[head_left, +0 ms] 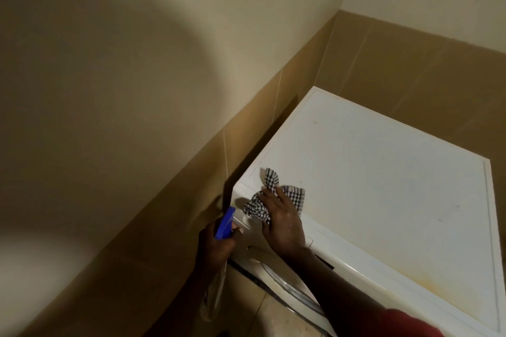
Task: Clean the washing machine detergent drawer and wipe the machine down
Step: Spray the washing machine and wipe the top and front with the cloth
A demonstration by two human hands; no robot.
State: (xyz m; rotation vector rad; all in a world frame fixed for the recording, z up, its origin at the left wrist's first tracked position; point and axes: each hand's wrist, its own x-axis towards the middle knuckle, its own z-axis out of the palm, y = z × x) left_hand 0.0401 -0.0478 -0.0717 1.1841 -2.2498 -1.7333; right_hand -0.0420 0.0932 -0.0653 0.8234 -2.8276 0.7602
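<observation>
The white washing machine fills the right half of the head view, seen from above its top panel. My right hand grips a black-and-white checked cloth and presses it on the machine's front left top corner. My left hand holds a clear spray bottle with a blue trigger head just left of that corner, the bottle body hanging down beside the machine. The detergent drawer front sits under my right hand and is mostly hidden.
Tan wall tiles run close along the machine's left side, leaving a narrow dark gap. More tiles back the machine on the right. The round door rim shows below my right forearm. Yellowish stains mark the top's front edge.
</observation>
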